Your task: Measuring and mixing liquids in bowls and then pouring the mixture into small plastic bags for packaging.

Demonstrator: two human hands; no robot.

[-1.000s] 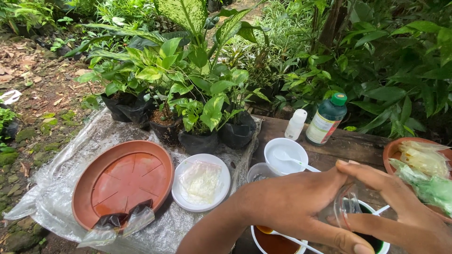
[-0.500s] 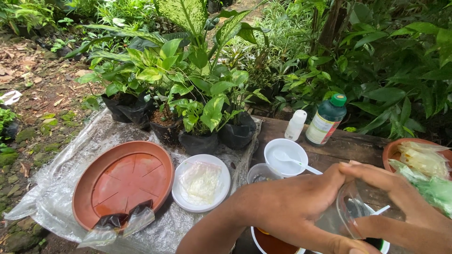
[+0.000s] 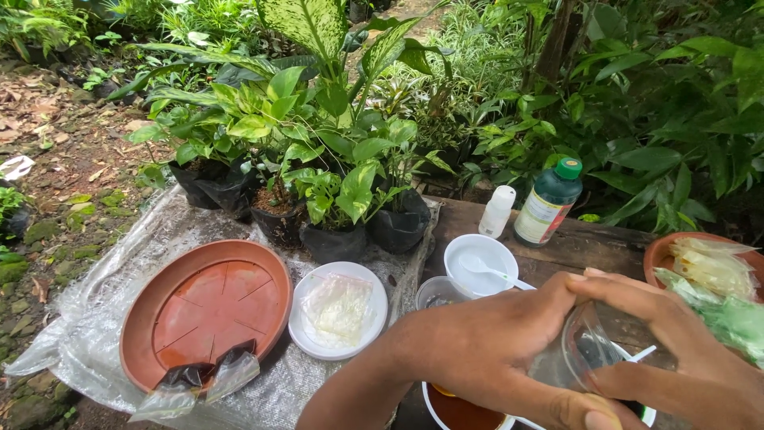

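Your left hand and right hand both wrap a clear plastic cup, tilted, at the bench's near right edge.

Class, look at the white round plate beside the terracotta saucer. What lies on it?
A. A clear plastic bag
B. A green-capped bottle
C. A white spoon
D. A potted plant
A: a crumpled clear plastic bag lies on the white plate, next to the terracotta saucer; the white spoon rests in the white bowl instead.
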